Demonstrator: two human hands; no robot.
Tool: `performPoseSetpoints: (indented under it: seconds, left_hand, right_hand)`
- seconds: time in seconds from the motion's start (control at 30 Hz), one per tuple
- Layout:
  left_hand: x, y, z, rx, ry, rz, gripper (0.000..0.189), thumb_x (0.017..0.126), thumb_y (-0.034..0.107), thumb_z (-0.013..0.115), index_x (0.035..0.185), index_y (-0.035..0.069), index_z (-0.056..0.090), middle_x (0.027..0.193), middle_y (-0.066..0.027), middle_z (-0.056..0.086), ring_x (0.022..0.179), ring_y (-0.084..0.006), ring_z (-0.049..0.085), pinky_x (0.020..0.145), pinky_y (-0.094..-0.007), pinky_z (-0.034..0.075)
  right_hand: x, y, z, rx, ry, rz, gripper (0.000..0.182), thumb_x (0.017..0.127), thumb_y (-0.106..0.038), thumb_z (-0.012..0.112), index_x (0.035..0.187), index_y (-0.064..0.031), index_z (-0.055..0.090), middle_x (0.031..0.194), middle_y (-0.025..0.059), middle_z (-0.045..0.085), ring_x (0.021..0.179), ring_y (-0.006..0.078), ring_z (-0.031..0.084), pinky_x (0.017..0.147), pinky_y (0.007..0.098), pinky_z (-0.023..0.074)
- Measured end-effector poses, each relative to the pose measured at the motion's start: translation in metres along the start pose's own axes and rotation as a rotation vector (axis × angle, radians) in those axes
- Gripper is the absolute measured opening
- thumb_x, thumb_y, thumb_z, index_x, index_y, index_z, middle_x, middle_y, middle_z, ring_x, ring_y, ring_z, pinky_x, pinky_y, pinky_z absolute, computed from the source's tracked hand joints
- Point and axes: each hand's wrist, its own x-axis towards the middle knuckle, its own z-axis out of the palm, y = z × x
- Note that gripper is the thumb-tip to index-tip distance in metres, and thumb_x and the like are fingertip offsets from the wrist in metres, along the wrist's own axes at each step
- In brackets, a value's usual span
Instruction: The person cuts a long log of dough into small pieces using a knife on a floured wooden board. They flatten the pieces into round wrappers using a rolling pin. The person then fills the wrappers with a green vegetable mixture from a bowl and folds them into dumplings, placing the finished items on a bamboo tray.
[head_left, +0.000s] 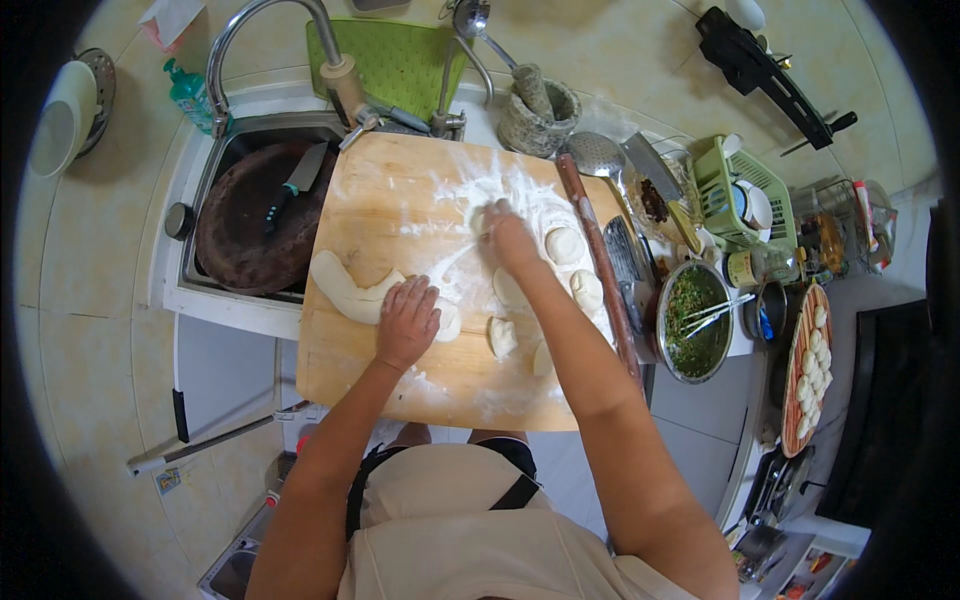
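My left hand (409, 319) lies on a thick roll of dough (349, 296) near the left side of a floured wooden board (375, 191); one end of the roll sticks out to the right of the fingers. My right hand (508, 232), slightly blurred, is over the pile of white flour (487, 187) at the upper middle, with a pale piece of dough partly showing at its fingertips; its grip cannot be made out. Round dough pieces (565, 246) lie right of it, and a rougher piece (502, 337) sits below. A wooden rolling pin (600, 255) rests along the board's right side.
Left is a sink holding a large dark round lid (247, 225) with a knife (306, 169) on it. A stone mortar (538, 120), a cleaver (652, 169) and a green basket (742, 191) stand behind. A bowl of chopped greens (694, 322) with chopsticks and a tray of dumplings (795, 375) are right.
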Motion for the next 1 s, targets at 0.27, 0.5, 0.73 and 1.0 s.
performPoseSetpoints:
  seconds: [0.27,0.5,0.73,1.0]
  left_hand:
    - [0.000,0.002,-0.002,-0.005,-0.010,-0.024,0.031,0.083,0.018,0.064,0.112,0.006,0.063,0.126,-0.0120,0.059,0.122,-0.0282,0.053,0.105,-0.0458,0.038]
    - [-0.002,0.002,0.000,-0.015,0.001,-0.019,0.031,0.084,0.018,0.063,0.113,0.007,0.063,0.126,-0.0121,0.059,0.122,-0.0281,0.053,0.106,-0.0454,0.037]
    - [0.000,0.002,0.001,-0.015,-0.009,-0.020,0.031,0.084,0.018,0.063,0.113,0.007,0.063,0.126,-0.0122,0.059,0.122,-0.0284,0.053,0.106,-0.0463,0.037]
    - [-0.001,0.003,-0.002,-0.017,-0.010,-0.018,0.031,0.084,0.019,0.062,0.113,0.006,0.063,0.127,-0.0125,0.059,0.123,-0.0285,0.052,0.106,-0.0466,0.037]
  right_hand:
    - [-0.035,0.005,0.001,0.317,0.016,0.065,0.040,0.072,-0.019,0.077,0.109,-0.0097,0.066,0.106,0.0168,0.064,0.104,0.0384,0.057,0.090,0.0429,0.0475]
    - [-0.053,0.009,-0.031,0.110,0.058,0.025,0.069,0.070,-0.022,0.080,0.133,-0.0126,0.053,0.129,0.0199,0.053,0.121,0.0396,0.048,0.099,0.0439,0.0434]
    - [-0.032,-0.005,-0.013,0.137,-0.122,0.064,0.083,0.080,-0.039,0.072,0.148,-0.0125,0.035,0.145,0.0210,0.041,0.135,0.0397,0.038,0.112,0.0504,0.0265]
    - [-0.008,-0.018,0.010,-0.203,0.171,0.020,0.074,0.091,-0.053,0.054,0.151,-0.0157,0.032,0.155,0.0190,0.029,0.146,0.0388,0.018,0.117,0.0554,0.0047]
